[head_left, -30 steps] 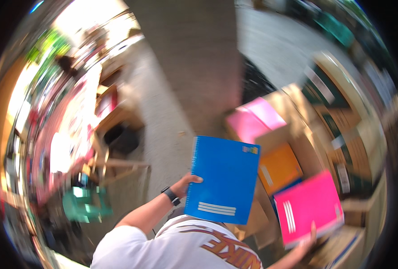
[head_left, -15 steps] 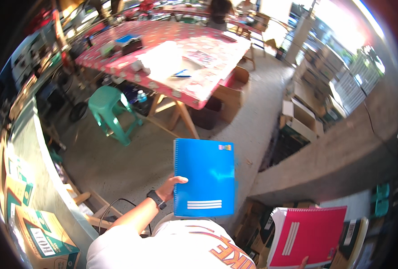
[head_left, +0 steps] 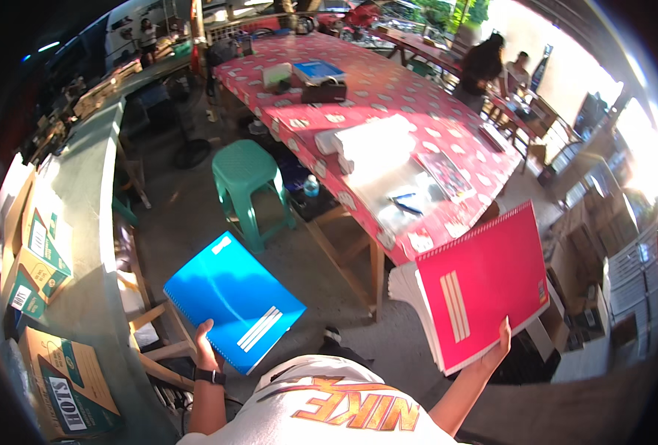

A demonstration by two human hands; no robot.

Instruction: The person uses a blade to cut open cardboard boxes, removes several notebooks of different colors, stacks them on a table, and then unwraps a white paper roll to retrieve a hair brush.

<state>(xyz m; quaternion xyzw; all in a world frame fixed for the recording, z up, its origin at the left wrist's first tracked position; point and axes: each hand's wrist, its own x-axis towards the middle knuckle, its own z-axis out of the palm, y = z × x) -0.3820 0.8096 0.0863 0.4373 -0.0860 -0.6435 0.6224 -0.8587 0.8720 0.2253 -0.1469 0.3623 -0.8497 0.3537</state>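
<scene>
In our left hand (head_left: 207, 350) we pinch a blue spiral notebook (head_left: 232, 293) by its lower-left, spiral-bound edge: our thumb lies flat on the cover and our fingers are hidden beneath. The notebook reaches up and to the right of that hand, its corner pointing away from us. A dark watch (head_left: 210, 377) sits on our left wrist.

In our right hand (head_left: 497, 351) we grip a red spiral notebook (head_left: 485, 278) along its lower-right edge. One digit shows on the cover; we cannot tell how the others lie underneath. Most of this notebook stands up and to the left of the hand, tilted, with its spiral along the top and its page edges flaring at the left side. The two notebooks are well apart, either side of our white shirt (head_left: 321, 400).

Beyond them stand a green stool (head_left: 246, 163) and a table with a red patterned cloth (head_left: 388, 93); printed cartons (head_left: 73, 382) sit on the ledge (head_left: 95, 297) to our left.
</scene>
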